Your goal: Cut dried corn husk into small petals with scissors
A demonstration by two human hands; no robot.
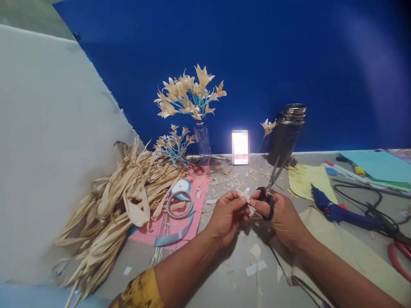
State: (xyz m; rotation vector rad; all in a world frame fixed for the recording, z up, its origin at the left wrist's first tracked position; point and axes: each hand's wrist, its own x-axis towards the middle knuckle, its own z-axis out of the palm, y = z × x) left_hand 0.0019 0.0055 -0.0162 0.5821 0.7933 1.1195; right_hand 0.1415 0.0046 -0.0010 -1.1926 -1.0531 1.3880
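In the middle of the view, my left hand pinches a small pale piece of dried husk between thumb and fingers. Black-handled scissors hang on the fingers of my right hand, their blades pointing up and away from me. My right thumb and fingertips meet the left ones at the husk piece, whose lower part the fingers hide. Husk scraps lie scattered on the table just beyond both hands.
Left lies a heap of dried corn husks, beside ribbon rolls on pink paper. Husk flowers stand in a clear bottle behind. A dark flask is back right; a blue glue gun and cables lie right.
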